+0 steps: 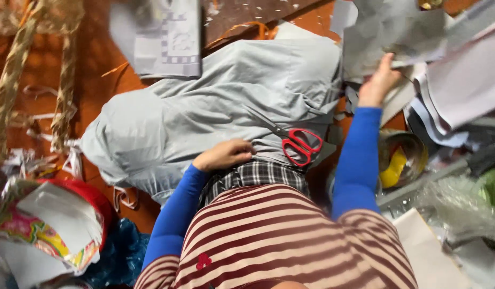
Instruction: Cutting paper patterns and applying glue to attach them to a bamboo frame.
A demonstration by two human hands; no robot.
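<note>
While the right hand (378, 83) reaches up and away, its fingers pinch the edge of a grey sheet (389, 32) in a loose heap at the top right. That sheet is floppy and blurred, so I cannot tell if it is paper or cloth. The hand is closed on its lower edge, with the thumb on top.

The left hand (224, 154) rests close to the body, on the near edge of a big grey cloth (215, 101) spread over the lap and the floor. Its fingers are curled down on the cloth, pressing or holding it. I cannot tell which.

Red-handled scissors (295, 142) lie on the big cloth, just beside the left hand, with the blades pointing up and left. No hand touches them.

To do this well, I think the sheet should be held by more than a thin edge, so it does not tear or slip. The left hand should hold the big cloth flat, so the scissors do not slide off.

More grey and white sheets (461, 91) are stacked at the far right. A yellow thing in a round bowl (400, 158) sits below them. At the left are a red tub (92, 200) stuffed with bright paper, pale strips on the orange floor (103, 64), and a braided rope (12, 75).
</note>
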